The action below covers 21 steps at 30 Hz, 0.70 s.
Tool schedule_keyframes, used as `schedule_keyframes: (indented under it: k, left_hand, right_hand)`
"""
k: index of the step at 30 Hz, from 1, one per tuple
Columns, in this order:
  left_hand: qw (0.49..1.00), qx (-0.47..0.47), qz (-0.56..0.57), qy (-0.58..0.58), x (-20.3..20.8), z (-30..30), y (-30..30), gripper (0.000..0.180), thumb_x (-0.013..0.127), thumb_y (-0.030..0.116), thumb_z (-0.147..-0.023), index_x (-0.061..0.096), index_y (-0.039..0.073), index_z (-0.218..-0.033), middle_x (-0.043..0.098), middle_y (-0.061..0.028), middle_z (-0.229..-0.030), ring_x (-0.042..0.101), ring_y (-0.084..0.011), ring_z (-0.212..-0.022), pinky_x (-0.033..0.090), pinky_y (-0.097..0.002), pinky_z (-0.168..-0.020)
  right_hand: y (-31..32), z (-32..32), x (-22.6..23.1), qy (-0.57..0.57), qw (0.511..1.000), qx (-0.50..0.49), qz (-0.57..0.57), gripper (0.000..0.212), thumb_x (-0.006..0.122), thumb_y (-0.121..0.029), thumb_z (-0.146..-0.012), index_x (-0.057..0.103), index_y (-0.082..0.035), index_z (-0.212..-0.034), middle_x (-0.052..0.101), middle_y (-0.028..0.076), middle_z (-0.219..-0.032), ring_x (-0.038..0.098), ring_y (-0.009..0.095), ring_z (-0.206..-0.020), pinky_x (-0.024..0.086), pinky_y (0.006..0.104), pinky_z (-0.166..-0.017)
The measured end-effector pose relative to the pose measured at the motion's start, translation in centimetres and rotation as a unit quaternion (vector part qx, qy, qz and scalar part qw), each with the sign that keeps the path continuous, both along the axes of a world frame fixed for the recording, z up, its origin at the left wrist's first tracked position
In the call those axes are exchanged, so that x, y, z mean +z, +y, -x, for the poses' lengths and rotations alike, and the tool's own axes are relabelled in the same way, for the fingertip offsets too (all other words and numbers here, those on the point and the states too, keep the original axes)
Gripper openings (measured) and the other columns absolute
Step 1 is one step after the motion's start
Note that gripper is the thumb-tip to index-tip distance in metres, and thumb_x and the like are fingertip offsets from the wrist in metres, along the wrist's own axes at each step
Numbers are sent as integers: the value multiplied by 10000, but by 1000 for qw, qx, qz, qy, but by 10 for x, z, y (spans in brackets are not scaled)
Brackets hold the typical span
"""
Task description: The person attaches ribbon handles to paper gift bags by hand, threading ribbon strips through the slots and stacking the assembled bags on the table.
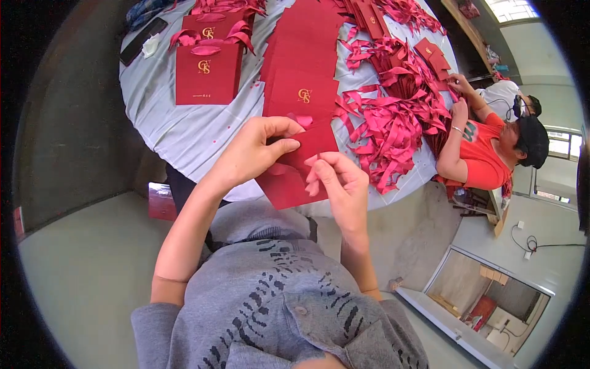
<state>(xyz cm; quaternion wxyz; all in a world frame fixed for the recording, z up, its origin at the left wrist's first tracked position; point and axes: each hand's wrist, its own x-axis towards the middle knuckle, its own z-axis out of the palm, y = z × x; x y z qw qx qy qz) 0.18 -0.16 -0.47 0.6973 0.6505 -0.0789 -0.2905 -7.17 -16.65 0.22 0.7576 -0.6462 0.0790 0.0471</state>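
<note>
Here, in the head view, the left hand (255, 150) pinches the upper part of a flat red paper bag (301, 144) at the near edge of the round bench (178, 132), thumb and fingers (284, 146) closed on a small pink ribbon end (301, 120) at the bag's mouth. The right hand (338, 181) grips the same bag lower down on its right side, fingertips curled onto the red paper. The bag lies tilted, its lower corner hanging past the bench rim toward the person's grey sweater. Behind it a long stack of flat red bags (304, 55) runs away across the grey cloth. To the left stand two finished bags with ribbon handles (206, 71). To the right lies a heap of pink ribbons (393, 123). Beyond the heap, another person in an orange shirt (482, 157) has both hands on the ribbons.
</note>
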Motion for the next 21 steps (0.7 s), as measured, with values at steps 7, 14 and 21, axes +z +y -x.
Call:
schedule_keyframes:
  k: [7,14,21]
  left_hand:
    - [998,-20,-43,-51,3,8,-2,149,549,-6,-832,596,-55,-965,616,-14,-831,551,-61,-780,473,-229,-715]
    - [986,9,-99,-130,5,14,-6,158,563,0,-817,595,-59,-960,636,-54,-815,553,-76,-766,465,-248,-699]
    - [931,15,-206,-301,-2,11,-7,193,583,33,-774,618,-17,-957,629,-181,-862,611,-314,-797,472,-349,-713]
  right_hand:
    - [7,-1,-3,29,992,-21,124,127,587,-114,-875,597,8,-843,570,13,-628,512,42,-500,404,182,-456]
    - [6,0,-10,40,991,-13,128,147,592,-132,-870,598,2,-808,559,5,-595,500,38,-486,390,187,-445]
    - [0,-12,-15,86,987,26,130,142,596,-110,-850,607,5,-769,513,-37,-605,448,16,-561,359,188,-487]
